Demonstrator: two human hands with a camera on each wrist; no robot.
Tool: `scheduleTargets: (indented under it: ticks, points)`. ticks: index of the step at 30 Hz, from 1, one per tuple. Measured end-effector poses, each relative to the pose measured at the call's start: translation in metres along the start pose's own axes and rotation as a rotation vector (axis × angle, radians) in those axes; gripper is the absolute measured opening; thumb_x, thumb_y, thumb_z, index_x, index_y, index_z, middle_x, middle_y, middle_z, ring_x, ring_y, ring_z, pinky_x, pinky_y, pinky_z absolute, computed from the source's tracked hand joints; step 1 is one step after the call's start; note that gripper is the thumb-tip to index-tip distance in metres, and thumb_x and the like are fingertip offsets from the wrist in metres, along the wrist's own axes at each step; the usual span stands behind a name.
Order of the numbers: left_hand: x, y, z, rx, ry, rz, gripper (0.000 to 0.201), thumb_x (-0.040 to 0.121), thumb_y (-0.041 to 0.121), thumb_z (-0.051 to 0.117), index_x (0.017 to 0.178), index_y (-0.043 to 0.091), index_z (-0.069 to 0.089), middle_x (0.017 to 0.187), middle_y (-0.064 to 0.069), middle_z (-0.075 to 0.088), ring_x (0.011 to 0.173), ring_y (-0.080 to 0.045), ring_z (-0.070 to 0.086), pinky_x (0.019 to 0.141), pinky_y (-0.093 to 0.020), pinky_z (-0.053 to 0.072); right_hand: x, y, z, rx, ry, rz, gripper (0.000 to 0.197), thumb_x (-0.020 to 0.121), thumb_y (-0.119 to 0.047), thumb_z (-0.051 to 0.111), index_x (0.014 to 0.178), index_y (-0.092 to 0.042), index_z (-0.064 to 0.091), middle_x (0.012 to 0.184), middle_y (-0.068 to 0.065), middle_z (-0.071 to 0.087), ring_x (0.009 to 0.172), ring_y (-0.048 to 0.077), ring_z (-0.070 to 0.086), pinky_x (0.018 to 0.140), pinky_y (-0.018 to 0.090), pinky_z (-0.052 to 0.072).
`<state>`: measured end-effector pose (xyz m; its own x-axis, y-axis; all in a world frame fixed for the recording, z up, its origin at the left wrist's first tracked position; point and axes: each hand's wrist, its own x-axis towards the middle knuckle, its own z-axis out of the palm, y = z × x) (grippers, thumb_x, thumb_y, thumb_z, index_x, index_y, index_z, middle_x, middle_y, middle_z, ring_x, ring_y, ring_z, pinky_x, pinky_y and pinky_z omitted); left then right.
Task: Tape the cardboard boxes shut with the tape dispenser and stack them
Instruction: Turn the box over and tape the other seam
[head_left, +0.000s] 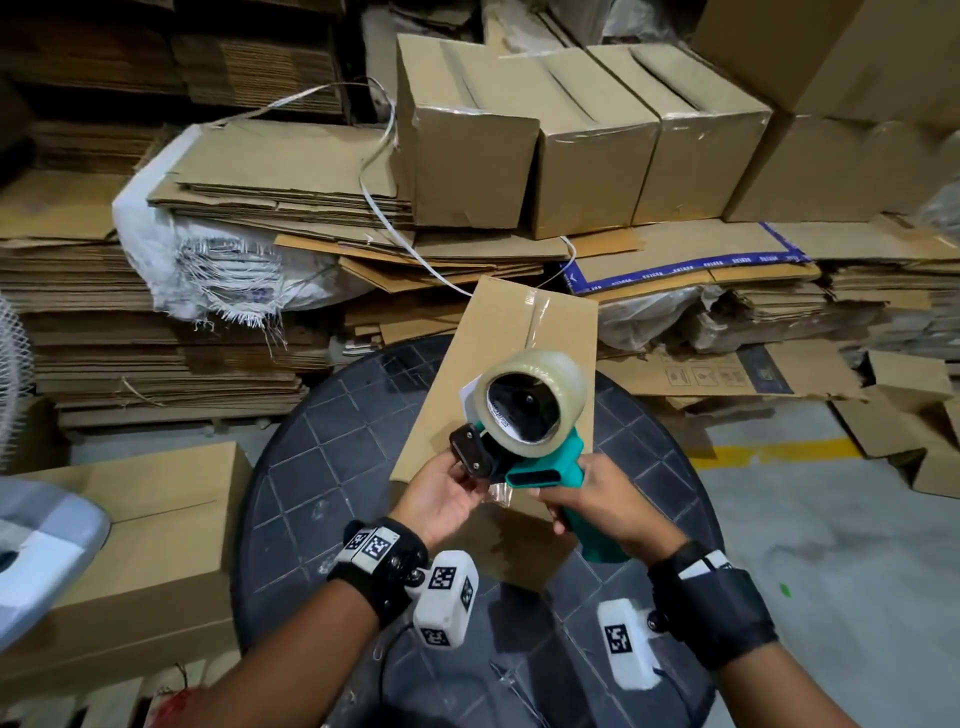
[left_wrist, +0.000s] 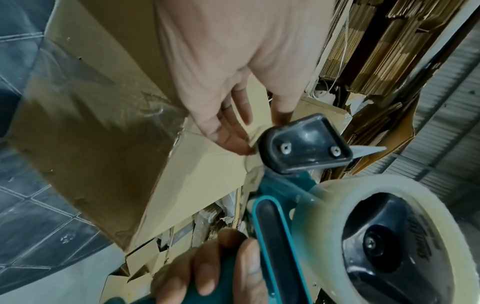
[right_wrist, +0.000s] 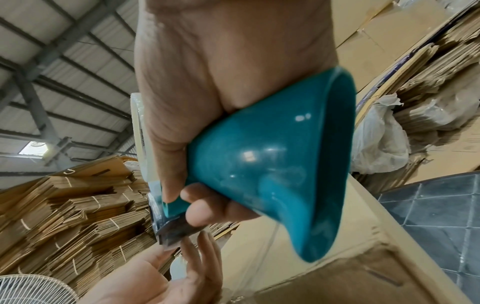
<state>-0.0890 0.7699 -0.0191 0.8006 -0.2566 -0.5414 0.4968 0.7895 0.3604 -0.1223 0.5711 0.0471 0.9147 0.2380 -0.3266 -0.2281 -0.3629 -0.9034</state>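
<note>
A teal tape dispenser (head_left: 540, 470) with a roll of clear tape (head_left: 530, 400) is held just above the near end of a long cardboard box (head_left: 509, 338). The box lies on a round black table (head_left: 322, 467), and a strip of clear tape runs along its top seam. My right hand (head_left: 584, 501) grips the teal handle (right_wrist: 272, 160). My left hand (head_left: 457, 483) reaches to the black front plate (left_wrist: 303, 148). Its straight fingers (left_wrist: 233, 142) touch the loose tape end there, with the thumb at the plate's far side. The box's near end face (left_wrist: 91, 123) is creased.
Three taped boxes (head_left: 592, 145) stand in a row on flattened cardboard at the back. More flat cardboard stacks (head_left: 156, 338) and a white sack (head_left: 208, 249) fill the left. Another box (head_left: 156, 519) sits low on the left. A white fan (head_left: 10, 364) is at the left edge.
</note>
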Motion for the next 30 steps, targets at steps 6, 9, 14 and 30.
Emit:
scheduleTargets:
  ticks: [6, 9, 14, 30]
  points:
    - [-0.003, 0.017, -0.011, 0.048, -0.024, 0.028, 0.026, 0.096, -0.011, 0.043, 0.109, 0.003, 0.06, 0.106, -0.021, 0.067, 0.088, -0.024, 0.065, 0.057, -0.026, 0.058, -0.001, -0.016, 0.011, -0.033, -0.024, -0.023, 0.01, 0.089, -0.007, 0.072, 0.091, -0.001, 0.065, 0.074, 0.013, 0.065, 0.058, 0.021, 0.062, 0.057, 0.025, 0.053]
    - [-0.007, 0.021, -0.015, 0.06, -0.042, 0.015, 0.028, 0.098, -0.01, 0.04, 0.112, 0.001, 0.061, 0.107, -0.023, 0.067, 0.09, -0.025, 0.065, 0.06, -0.027, 0.059, -0.002, -0.023, 0.012, -0.044, -0.039, -0.028, 0.008, 0.089, -0.008, 0.072, 0.09, -0.004, 0.065, 0.073, 0.01, 0.066, 0.058, 0.019, 0.062, 0.058, 0.023, 0.053]
    - [-0.01, 0.024, -0.015, -0.039, -0.029, -0.008, 0.025, 0.099, 0.007, 0.037, 0.111, -0.004, 0.056, 0.094, -0.021, 0.067, 0.081, -0.025, 0.061, 0.056, -0.03, 0.058, -0.002, -0.031, 0.014, -0.085, -0.045, -0.044, 0.009, 0.09, -0.008, 0.071, 0.091, -0.003, 0.065, 0.074, 0.011, 0.066, 0.059, 0.018, 0.061, 0.058, 0.023, 0.052]
    - [-0.021, 0.043, -0.022, 0.606, -0.101, 0.103, 0.022, 0.09, -0.009, 0.063, 0.111, -0.003, 0.066, 0.109, -0.024, 0.072, 0.092, -0.029, 0.073, 0.07, -0.032, 0.061, 0.008, -0.038, 0.019, -0.222, -0.11, -0.04, 0.017, 0.085, -0.011, 0.078, 0.098, -0.003, 0.069, 0.073, 0.006, 0.071, 0.063, 0.022, 0.063, 0.06, 0.028, 0.054]
